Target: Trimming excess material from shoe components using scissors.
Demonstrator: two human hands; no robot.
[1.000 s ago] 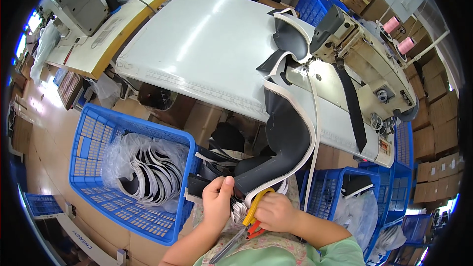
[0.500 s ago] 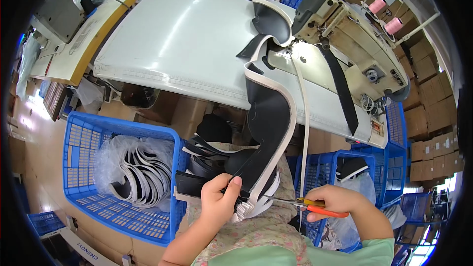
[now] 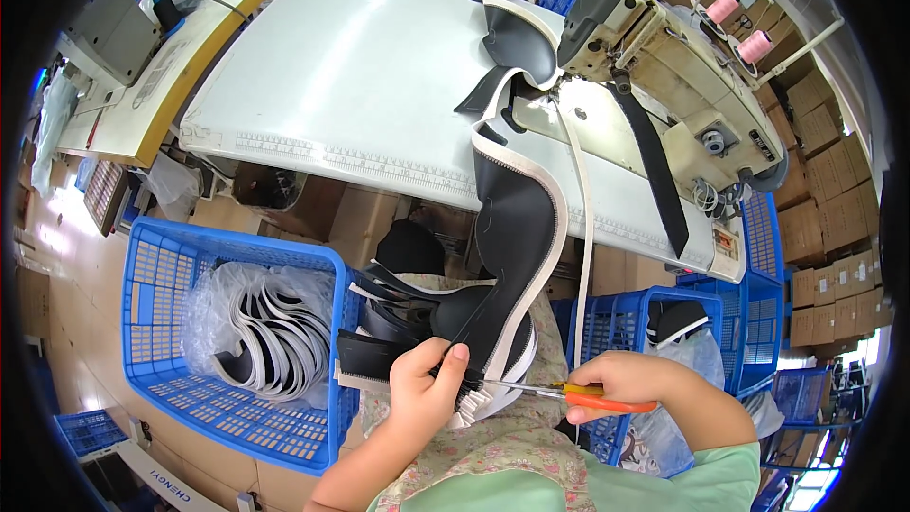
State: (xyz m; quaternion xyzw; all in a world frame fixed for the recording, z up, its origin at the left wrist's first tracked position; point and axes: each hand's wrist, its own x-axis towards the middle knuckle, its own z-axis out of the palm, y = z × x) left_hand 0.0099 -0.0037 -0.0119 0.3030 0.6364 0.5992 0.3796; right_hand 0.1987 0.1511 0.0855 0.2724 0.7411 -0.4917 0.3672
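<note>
My left hand (image 3: 427, 384) is closed on the lower end of a black strip with pale edging (image 3: 512, 237), near a gathered bunch of white edging ends (image 3: 471, 408). That strip runs up over the table edge to the sewing machine (image 3: 664, 66). In my right hand (image 3: 630, 387) are scissors (image 3: 607, 400) with orange and yellow handles. Their blades point left and meet the pale edging just beside my left hand; whether they are parted I cannot make out. More black pieces (image 3: 379, 356) lie across my lap by my left hand.
A blue basket (image 3: 341, 322) at left holds plastic-wrapped black and white strips (image 3: 275, 341). Another blue basket (image 3: 654, 299) stands at right behind my right hand. A narrow white tape (image 3: 586, 256) hangs from the white table (image 3: 360, 66). Cardboard boxes (image 3: 834, 228) are stacked far right.
My right hand has moved left with the scissors, bringing the blades onto the pale edging beside my left hand. The left hand has shifted very slightly and keeps its hold.
</note>
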